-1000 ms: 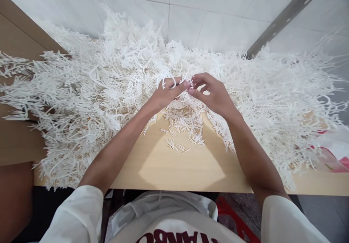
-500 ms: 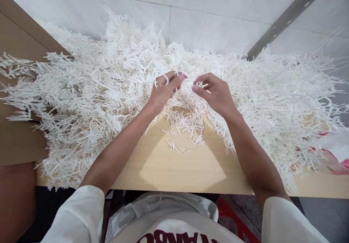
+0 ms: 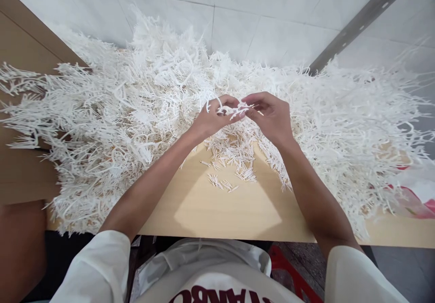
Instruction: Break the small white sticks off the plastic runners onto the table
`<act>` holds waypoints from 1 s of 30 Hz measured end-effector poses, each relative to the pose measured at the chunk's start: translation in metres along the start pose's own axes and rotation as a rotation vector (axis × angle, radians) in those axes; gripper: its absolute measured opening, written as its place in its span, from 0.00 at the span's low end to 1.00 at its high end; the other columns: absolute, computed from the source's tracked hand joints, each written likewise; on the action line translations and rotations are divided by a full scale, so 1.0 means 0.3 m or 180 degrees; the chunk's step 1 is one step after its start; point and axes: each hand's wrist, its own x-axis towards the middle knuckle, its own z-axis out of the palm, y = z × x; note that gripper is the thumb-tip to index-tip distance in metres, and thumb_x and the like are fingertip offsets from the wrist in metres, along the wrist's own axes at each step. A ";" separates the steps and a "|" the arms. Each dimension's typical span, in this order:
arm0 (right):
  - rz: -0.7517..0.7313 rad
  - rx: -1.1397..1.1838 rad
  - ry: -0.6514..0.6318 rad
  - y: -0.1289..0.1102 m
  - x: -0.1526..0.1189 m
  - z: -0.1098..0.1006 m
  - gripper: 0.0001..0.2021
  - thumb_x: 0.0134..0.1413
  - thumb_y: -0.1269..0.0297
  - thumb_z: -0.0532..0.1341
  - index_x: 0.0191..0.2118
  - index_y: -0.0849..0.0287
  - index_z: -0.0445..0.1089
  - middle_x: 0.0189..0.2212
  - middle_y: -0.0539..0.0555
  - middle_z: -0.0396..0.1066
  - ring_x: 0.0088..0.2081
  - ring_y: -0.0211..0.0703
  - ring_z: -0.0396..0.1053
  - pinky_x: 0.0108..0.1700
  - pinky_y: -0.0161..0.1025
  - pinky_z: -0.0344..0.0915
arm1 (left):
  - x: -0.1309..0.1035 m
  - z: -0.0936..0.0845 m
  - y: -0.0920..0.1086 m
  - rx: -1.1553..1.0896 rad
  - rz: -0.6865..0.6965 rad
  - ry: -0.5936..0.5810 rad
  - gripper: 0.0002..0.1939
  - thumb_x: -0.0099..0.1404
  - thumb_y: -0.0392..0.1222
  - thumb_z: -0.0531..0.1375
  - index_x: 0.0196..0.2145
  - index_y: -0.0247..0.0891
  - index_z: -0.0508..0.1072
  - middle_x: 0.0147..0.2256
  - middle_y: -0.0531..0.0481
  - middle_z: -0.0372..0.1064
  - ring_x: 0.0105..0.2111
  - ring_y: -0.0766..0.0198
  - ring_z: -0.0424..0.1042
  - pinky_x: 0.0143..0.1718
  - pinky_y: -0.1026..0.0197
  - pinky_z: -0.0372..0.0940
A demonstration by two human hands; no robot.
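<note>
Below the tiled wall [image 3: 234, 24], over the counter [image 3: 227, 210], a white sprig [image 3: 239, 109] was held, at twelve o'clock from loose pieces [image 3: 238, 158], in narrow pinches of left hand [image 3: 212, 118] and right hand [image 3: 273, 114], and might have been lost among them by a slackened grip.

Loose white shirt [image 3: 217, 266] at the bottom centre of the frame, with large maroon letters [image 3: 197, 294] cut off by the lower edge. Wide short sleeves [image 3: 98, 264] show at lower left and lower right.
</note>
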 end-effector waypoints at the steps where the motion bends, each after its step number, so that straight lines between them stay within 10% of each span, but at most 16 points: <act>1: 0.0057 0.0058 -0.0020 0.001 0.000 0.002 0.10 0.49 0.54 0.67 0.35 0.52 0.74 0.32 0.47 0.74 0.33 0.34 0.71 0.38 0.36 0.70 | -0.003 0.003 0.001 0.0063 -0.0048 -0.0009 0.16 0.56 0.52 0.65 0.35 0.38 0.72 0.34 0.52 0.69 0.31 0.72 0.64 0.32 0.66 0.60; 12: 0.0403 0.0210 -0.0384 -0.008 0.005 0.000 0.13 0.49 0.52 0.66 0.34 0.57 0.73 0.32 0.50 0.75 0.34 0.37 0.71 0.37 0.38 0.67 | -0.009 0.019 0.003 0.0129 -0.0090 0.0021 0.12 0.60 0.49 0.60 0.30 0.37 0.69 0.24 0.55 0.60 0.24 0.73 0.57 0.26 0.66 0.54; 23: -0.0889 -0.2211 -0.0491 -0.007 -0.034 0.032 0.11 0.67 0.64 0.44 0.40 0.55 0.62 0.37 0.53 0.69 0.41 0.44 0.66 0.46 0.47 0.59 | -0.034 0.004 -0.007 0.2139 0.0280 -0.0058 0.09 0.65 0.46 0.52 0.33 0.41 0.69 0.35 0.46 0.67 0.35 0.60 0.66 0.41 0.55 0.60; 30: -0.1518 -0.2472 -0.0098 -0.057 -0.063 0.030 0.13 0.68 0.61 0.43 0.38 0.55 0.63 0.32 0.53 0.68 0.37 0.44 0.68 0.42 0.48 0.63 | -0.007 -0.011 -0.024 0.2118 0.0151 -0.0046 0.08 0.64 0.44 0.53 0.37 0.40 0.69 0.26 0.52 0.66 0.26 0.67 0.61 0.30 0.62 0.57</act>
